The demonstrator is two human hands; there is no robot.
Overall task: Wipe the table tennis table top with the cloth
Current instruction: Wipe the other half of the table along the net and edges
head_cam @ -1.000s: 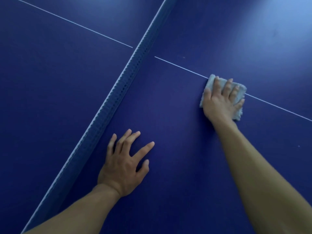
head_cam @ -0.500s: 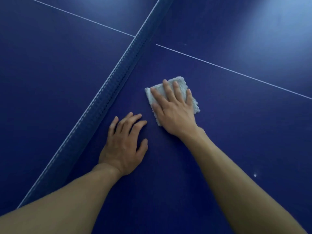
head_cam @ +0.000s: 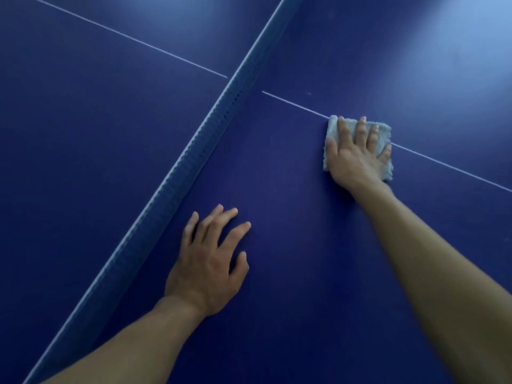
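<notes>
Blue table top (head_cam: 291, 259): right hand (head_cam: 356, 156) flat on cloth (head_cam: 383, 134) over white line (head_cam: 457, 169); left hand (head_cam: 206, 270) splayed beside net (head_cam: 194, 151).

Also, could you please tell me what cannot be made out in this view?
Head view:
- Most of the cloth: covered by the right hand pressing on it.
- White line beneath the cloth: hidden by it.
- Table top edges: cut off by the frame.
- Speck beside the line: too small to identify.
- Left hand palm: faces down.
</notes>
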